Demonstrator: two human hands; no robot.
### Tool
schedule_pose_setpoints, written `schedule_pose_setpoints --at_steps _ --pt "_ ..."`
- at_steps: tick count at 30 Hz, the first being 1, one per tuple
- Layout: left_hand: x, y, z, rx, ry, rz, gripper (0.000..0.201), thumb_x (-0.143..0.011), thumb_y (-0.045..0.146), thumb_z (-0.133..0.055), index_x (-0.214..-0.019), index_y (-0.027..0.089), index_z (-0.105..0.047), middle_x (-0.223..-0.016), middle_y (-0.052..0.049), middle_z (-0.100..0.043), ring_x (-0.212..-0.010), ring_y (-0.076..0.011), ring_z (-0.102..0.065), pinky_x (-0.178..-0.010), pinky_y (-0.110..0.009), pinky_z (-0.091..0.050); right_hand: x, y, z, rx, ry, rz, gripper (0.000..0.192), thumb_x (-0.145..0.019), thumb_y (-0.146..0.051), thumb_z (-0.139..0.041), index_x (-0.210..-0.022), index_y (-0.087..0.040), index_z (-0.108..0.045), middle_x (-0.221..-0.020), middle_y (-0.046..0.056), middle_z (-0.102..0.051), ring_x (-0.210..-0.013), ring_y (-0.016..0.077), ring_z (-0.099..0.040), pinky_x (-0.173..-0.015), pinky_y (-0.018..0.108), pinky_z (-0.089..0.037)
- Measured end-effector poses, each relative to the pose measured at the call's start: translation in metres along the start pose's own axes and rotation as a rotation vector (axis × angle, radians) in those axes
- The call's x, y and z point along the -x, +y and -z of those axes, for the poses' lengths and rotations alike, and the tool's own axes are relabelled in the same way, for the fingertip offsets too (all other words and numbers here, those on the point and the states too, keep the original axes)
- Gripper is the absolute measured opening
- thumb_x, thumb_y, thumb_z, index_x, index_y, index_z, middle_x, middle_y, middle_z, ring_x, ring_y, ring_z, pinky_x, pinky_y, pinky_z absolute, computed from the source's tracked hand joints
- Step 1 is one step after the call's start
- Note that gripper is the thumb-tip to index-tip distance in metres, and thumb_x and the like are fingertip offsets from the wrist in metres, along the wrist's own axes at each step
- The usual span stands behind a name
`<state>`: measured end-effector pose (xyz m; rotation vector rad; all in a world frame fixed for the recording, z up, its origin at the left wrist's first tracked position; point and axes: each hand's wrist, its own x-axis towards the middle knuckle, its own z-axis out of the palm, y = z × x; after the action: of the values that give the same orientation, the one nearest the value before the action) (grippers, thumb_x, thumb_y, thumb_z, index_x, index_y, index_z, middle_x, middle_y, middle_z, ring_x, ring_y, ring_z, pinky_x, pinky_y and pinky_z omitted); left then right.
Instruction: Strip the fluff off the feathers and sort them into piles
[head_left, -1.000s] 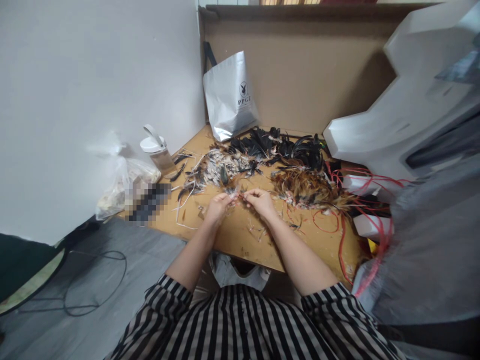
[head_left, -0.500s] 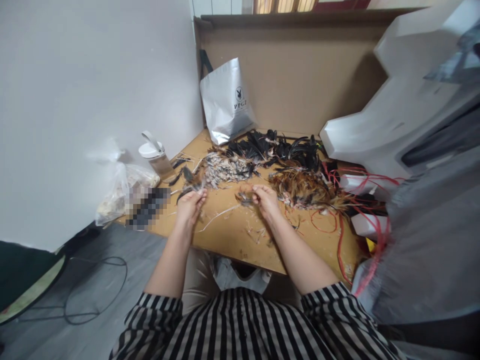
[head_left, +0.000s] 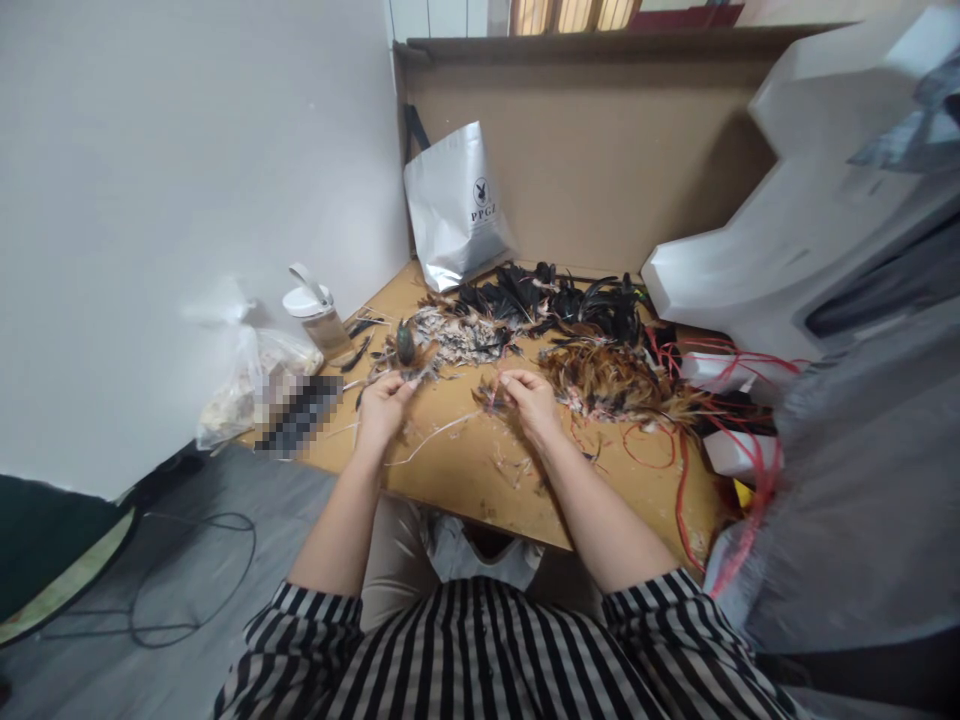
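My left hand [head_left: 384, 408] is pinched around a small bunch of feathers [head_left: 406, 346], dark green-black and brown, that stick up past the fingertips. To its right, my right hand [head_left: 529, 402] is closed at thumb and forefinger on a thin red string [head_left: 501, 368]. Small dark feathers show just beside those fingertips, and I cannot tell whether they are gripped too. Behind the hands lie grey-white fluffy feathers [head_left: 454, 338], long black feathers [head_left: 600, 305] and a heap of brown feathers [head_left: 607, 385]. A thin white strand [head_left: 439, 432] lies on the table between the hands.
A silver bag [head_left: 454, 215] leans at the back of the brown table [head_left: 465, 480]. On the left stand a lidded bottle [head_left: 319, 320] and a clear plastic bag [head_left: 232, 390]. Red strings [head_left: 681, 480], white foam pieces [head_left: 739, 450] and grey plastic sheeting [head_left: 862, 480] crowd the right.
The feathers in my left hand have turned more upright and shifted right. My right hand has moved slightly left, and the red string shows more clearly at its fingertips.
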<state>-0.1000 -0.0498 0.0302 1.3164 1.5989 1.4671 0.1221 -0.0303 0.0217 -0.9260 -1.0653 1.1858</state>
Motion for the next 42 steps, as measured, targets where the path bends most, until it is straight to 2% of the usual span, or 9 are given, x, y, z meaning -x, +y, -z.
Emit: schedule_pose_setpoints --at_steps 2,6,9,12,22,31,36,39,42 --pt "0.009 0.010 -0.017 0.160 -0.074 0.087 0.025 -0.061 0.039 -0.062 -0.057 0.015 -0.057 -0.057 0.000 -0.056 -0.053 -0.0102 -0.047 -0.051 -0.021 -0.034 0.003 -0.001 -0.002 0.035 -0.040 0.006 0.019 -0.062 -0.033 -0.061 -0.068 -0.015 -0.062 -0.048 -0.004 -0.051 -0.040 0.0042 -0.036 -0.041 0.018 -0.027" --pt "0.027 0.020 -0.055 0.423 -0.264 0.251 0.024 -0.056 0.035 -0.067 -0.063 0.012 -0.062 -0.064 -0.004 -0.060 -0.049 -0.0066 -0.045 -0.048 -0.019 -0.032 0.007 0.000 -0.006 0.095 -0.092 0.013 0.019 -0.062 -0.033 -0.060 -0.067 -0.016 -0.062 -0.055 -0.001 -0.058 -0.044 0.0061 -0.042 -0.046 0.020 -0.033" --pt "0.034 0.020 -0.076 0.559 -0.315 0.338 0.024 -0.053 0.033 -0.069 -0.063 0.012 -0.062 -0.059 -0.003 -0.059 -0.048 -0.0060 -0.046 -0.047 -0.019 -0.032 0.009 0.000 -0.008 0.161 -0.108 0.031 0.019 -0.062 -0.034 -0.060 -0.068 -0.016 -0.063 -0.060 0.001 -0.061 -0.050 0.0092 -0.049 -0.051 0.021 -0.038" --pt "0.035 0.017 -0.085 0.638 -0.313 0.362 0.024 -0.052 0.032 -0.071 -0.060 0.012 -0.060 -0.056 -0.003 -0.058 -0.050 -0.0067 -0.048 -0.048 -0.018 -0.033 0.010 0.000 -0.009 0.216 -0.124 0.039 0.019 -0.063 -0.034 -0.059 -0.068 -0.016 -0.062 -0.059 0.002 -0.061 -0.051 0.0112 -0.051 -0.051 0.023 -0.040" --pt "0.032 -0.002 -0.089 0.467 -0.287 0.257 0.024 -0.055 0.034 -0.067 -0.058 0.012 -0.059 -0.052 -0.001 -0.057 -0.046 -0.0064 -0.046 -0.047 -0.018 -0.035 0.009 0.009 -0.007 0.440 -0.085 0.162 0.016 -0.066 -0.029 -0.054 -0.069 -0.017 -0.064 -0.064 0.002 -0.059 -0.051 0.0097 -0.048 -0.049 0.021 -0.037" --pt "0.037 0.011 -0.087 0.328 -0.199 0.099 0.019 -0.059 0.027 -0.062 -0.050 0.014 -0.053 -0.045 0.002 -0.051 -0.043 -0.0074 -0.043 -0.046 -0.019 -0.034 0.015 -0.001 -0.012 0.633 -0.074 0.335 0.012 -0.067 -0.024 -0.052 -0.059 -0.019 -0.060 -0.059 0.001 -0.052 -0.055 0.0114 -0.043 -0.057 0.024 -0.036" --pt "0.037 0.009 -0.091 0.327 -0.186 0.112 0.018 -0.059 0.026 -0.061 -0.050 0.015 -0.051 -0.046 0.002 -0.051 -0.044 -0.0079 -0.043 -0.046 -0.019 -0.033 0.017 -0.002 -0.012 0.683 -0.059 0.340 0.014 -0.068 -0.024 -0.050 -0.059 -0.019 -0.058 -0.061 0.001 -0.052 -0.056 0.0117 -0.044 -0.056 0.024 -0.036" --pt "0.038 0.009 -0.091 0.276 -0.172 0.073 0.018 -0.060 0.026 -0.061 -0.050 0.014 -0.051 -0.044 0.003 -0.048 -0.043 -0.0069 -0.040 -0.044 -0.018 -0.030 0.017 -0.001 -0.011 0.715 -0.026 0.361 0.013 -0.067 -0.024 -0.051 -0.058 -0.019 -0.058 -0.063 0.002 -0.054 -0.060 0.0128 -0.046 -0.059 0.025 -0.036" --pt "0.036 0.007 -0.091 0.280 -0.178 0.083 0.019 -0.059 0.027 -0.062 -0.049 0.014 -0.052 -0.044 0.003 -0.048 -0.042 -0.0065 -0.039 -0.043 -0.018 -0.029 0.013 0.004 -0.009 0.679 0.002 0.323 0.012 -0.065 -0.025 -0.053 -0.058 -0.019 -0.060 -0.062 0.002 -0.055 -0.057 0.0119 -0.045 -0.056 0.024 -0.036"
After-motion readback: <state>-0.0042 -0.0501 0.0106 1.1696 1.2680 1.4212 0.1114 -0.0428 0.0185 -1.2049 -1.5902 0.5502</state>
